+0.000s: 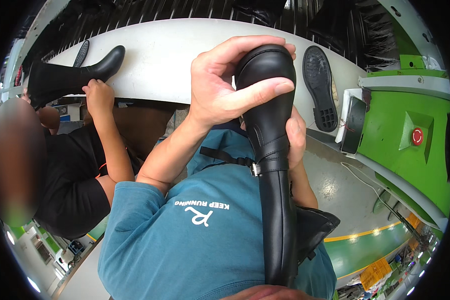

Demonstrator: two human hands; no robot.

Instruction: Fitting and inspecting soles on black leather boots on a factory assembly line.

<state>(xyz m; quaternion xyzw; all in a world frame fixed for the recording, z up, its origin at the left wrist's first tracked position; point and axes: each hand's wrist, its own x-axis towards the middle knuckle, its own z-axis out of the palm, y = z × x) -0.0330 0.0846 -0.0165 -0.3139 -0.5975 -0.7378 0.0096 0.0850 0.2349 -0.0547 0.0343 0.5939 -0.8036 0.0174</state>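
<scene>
A tall black boot [272, 115] is held toe-up in front of my chest, its shaft running down along my teal shirt. My left hand [220, 82] is closed around the toe, with the thumb across the upper and the fingers over the tip. Beside the ankle, my right hand [296, 137] grips the boot from the other side; most of its fingers are hidden behind the leather. A strap with a silver buckle [255, 169] circles the ankle. To the right of the toe, a loose black outsole [319, 87] lies tread up on the white worktable [160, 55].
On the left, a co-worker's hand [100, 97] touches another black boot [80, 75], with a second sole [81, 53] behind it. A green machine [400, 130] with a red button [417, 136] stands at the right. Dark slats [150, 12] run beyond the table's far edge.
</scene>
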